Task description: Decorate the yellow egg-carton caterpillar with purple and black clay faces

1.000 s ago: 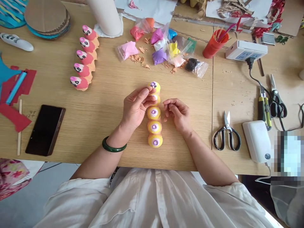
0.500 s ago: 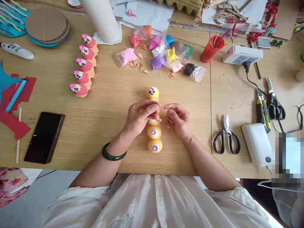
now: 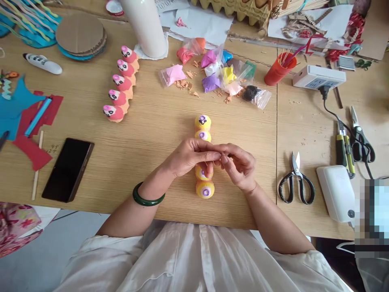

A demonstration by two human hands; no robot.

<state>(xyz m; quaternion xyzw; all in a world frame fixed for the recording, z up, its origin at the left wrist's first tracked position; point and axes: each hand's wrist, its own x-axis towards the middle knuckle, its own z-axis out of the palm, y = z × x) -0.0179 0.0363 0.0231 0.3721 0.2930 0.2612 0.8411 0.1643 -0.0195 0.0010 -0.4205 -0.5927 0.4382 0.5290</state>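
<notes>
A strip of egg-carton cups (image 3: 204,189) covered in yellow clay lies lengthwise in front of me, with white and purple patches on its bumps. Its far bump also carries small black marks like a face. Above the middle of the strip, my left hand (image 3: 197,156) is closed in a pinch. My right hand (image 3: 240,164) pinches too, its fingertips meeting those of the left. Whatever sits between the fingertips is too small to make out. Both hands hide the strip's middle.
A finished-looking pink strip (image 3: 123,83) stands at the left, near a phone (image 3: 68,170). Behind lie bags of coloured clay (image 3: 211,82) and a red cup (image 3: 280,69) of sticks. Scissors (image 3: 296,178) and a white power bank (image 3: 335,194) are at the right.
My hands were apart and have come together, fingertips touching over the yellow strip. The whole view has shifted, so the table's things appear further right.
</notes>
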